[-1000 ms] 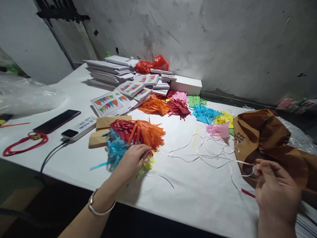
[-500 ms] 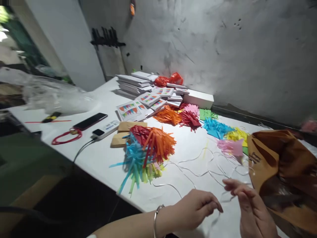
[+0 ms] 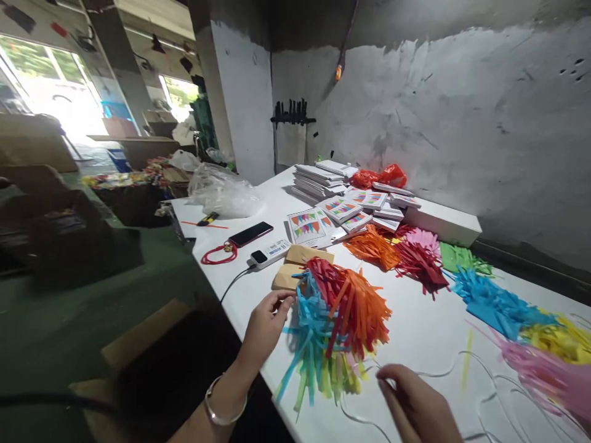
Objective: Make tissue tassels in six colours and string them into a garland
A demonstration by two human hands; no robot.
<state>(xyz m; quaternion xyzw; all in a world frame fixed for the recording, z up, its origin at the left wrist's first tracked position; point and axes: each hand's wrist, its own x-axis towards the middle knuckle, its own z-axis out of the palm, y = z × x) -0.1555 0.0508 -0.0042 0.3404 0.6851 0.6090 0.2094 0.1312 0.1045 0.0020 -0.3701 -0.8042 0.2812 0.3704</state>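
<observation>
A bundle of cut paper fringes [image 3: 341, 314] in red, orange, blue and yellow-green lies near the front edge of the white table [image 3: 415, 332]. My left hand [image 3: 266, 325], a bangle on its wrist, reaches to the bundle's left side with curled, parted fingers touching the blue strips. My right hand [image 3: 418, 407] sits low at the bottom edge, fingers pressed together on a thin white string [image 3: 480, 363]. The string loops away across the table to the right.
Sorted fringe piles run along the table: orange [image 3: 372, 246], dark red [image 3: 421, 261], green [image 3: 462, 261], blue [image 3: 494, 301], yellow [image 3: 563, 335], pink [image 3: 545, 369]. Behind are printed card stacks [image 3: 323, 178], a white box [image 3: 443, 224], a phone [image 3: 250, 234], a power strip [image 3: 270, 251] and brown envelopes [image 3: 300, 264].
The view has swung left, so the brown bag is out of sight. My left hand has gone from the string back to the fringe bundle. My right hand has dropped lower.
</observation>
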